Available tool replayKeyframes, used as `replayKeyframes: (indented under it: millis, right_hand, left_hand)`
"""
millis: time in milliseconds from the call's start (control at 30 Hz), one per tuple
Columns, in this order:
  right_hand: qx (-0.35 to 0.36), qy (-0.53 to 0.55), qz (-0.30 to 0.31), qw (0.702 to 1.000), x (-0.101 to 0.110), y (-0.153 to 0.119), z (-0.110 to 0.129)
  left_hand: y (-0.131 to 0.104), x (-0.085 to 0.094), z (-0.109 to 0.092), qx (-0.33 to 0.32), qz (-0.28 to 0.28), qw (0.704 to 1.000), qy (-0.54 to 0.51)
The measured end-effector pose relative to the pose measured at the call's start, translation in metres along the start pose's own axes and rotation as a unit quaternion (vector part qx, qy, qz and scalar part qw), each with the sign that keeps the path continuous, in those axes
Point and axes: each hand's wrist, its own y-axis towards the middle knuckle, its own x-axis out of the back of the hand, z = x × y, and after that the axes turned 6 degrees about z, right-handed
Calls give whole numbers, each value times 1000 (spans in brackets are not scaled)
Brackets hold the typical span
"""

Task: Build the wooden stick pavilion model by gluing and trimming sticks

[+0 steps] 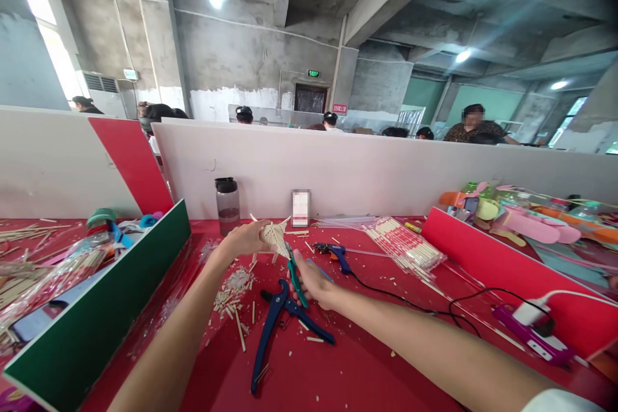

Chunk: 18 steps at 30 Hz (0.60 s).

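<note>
My left hand (246,238) is wrapped round a small structure of pale wooden sticks (276,237), held above the red table (357,347). In my right hand (311,277) are green-handled pliers (296,282), their jaws against the lower right side of the stick structure. Below my hands lies a large dark blue cutter (277,318) with its handles spread. Left of the cutter, cut stick pieces and clear scraps (234,286) form a small heap. A blue glue gun (338,254) rests right of my right hand.
A bottle (226,206) and a phone (300,209) stand by the white partition (367,174). Packed sticks (410,243) lie at the right. A green board (111,302) and a red board (512,277) flank the workspace. A purple power strip (531,335) carries cables. People are beyond the partition.
</note>
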Motion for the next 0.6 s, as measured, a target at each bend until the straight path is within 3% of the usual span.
replayKeyframes:
  millis: [100, 233, 367, 600]
  right_hand:
    - [-14, 14, -6, 1000, -1, 2, -6]
    - [41, -59, -17, 997, 1, 11, -13]
    - [148, -207, -75, 964, 13, 19, -9]
    - [245, -311, -131, 909, 35, 5, 11]
  left_hand:
    - [0, 0, -2, -4, -5, 1000, 1]
    - [-3, 3, -4, -18, -20, 1000, -4]
    - [-6, 6, -6, -58, -58, 996, -21]
    - [-5, 1, -13, -73, -104, 991, -38]
